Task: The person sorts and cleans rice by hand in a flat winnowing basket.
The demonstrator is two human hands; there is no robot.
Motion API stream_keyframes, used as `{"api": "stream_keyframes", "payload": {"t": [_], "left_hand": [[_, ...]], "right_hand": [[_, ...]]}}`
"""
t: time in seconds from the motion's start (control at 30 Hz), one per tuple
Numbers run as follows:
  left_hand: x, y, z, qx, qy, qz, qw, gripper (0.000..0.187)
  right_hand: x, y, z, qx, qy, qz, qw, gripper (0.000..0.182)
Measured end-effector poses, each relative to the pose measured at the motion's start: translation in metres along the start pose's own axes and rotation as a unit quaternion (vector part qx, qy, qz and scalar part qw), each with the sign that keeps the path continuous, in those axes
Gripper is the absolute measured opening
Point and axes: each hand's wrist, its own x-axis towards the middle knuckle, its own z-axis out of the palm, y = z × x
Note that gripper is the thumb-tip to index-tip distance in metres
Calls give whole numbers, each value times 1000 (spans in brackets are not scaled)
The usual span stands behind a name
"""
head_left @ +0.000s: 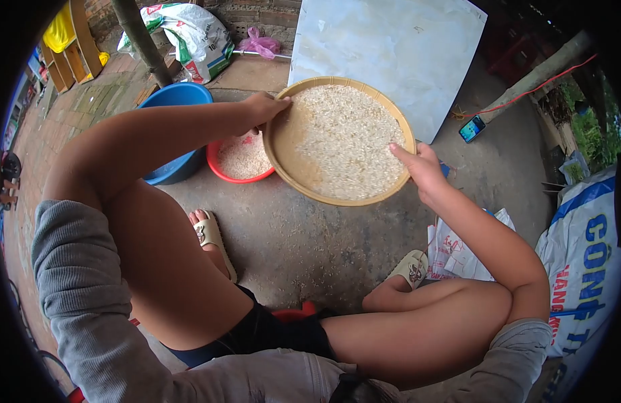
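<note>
A round tan winnowing tray [278, 156] is held up in front of me between both hands. Pale grains of rice [347, 138], slightly blurred, cover its middle and right side, while a strip at the left shows bare. My left hand [262, 109] grips the upper left rim, fingers partly hidden beneath it. On the right rim, my right hand [421, 164] is closed with the thumb on top over the grains. Partly behind the tray's left edge sits a red basin [215, 164] with more grain in it. A blue basin [201, 94] stands beside that, partly covered by my left forearm.
A pale board [384, 47] leans behind the tray. To the right, a phone [471, 129] rests near a wooden pole [539, 74] with a red cord. White printed sacks [586, 262] stand at far right; another sack [196, 43] lies at the back. Grains are scattered on the concrete floor [303, 248].
</note>
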Motion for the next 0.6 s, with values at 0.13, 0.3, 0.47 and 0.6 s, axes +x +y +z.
{"api": "stream_keyframes", "payload": {"t": [0.13,0.3,0.47,0.6], "left_hand": [[6,-8,-3,-28,35,-7,999,52],[-24,14,20,29,-29,32,999,54],[-21,12,11,61,-21,18,998,56],[1,-8,-13,-27,41,-35,998,56]], "right_hand": [[-19,-9,14,-8,-41,-18,999,44],[7,3,-12,42,35,-2,998,36],[-11,-7,2,83,32,31,996,40],[-20,-11,16,7,-76,9,997,45]]}}
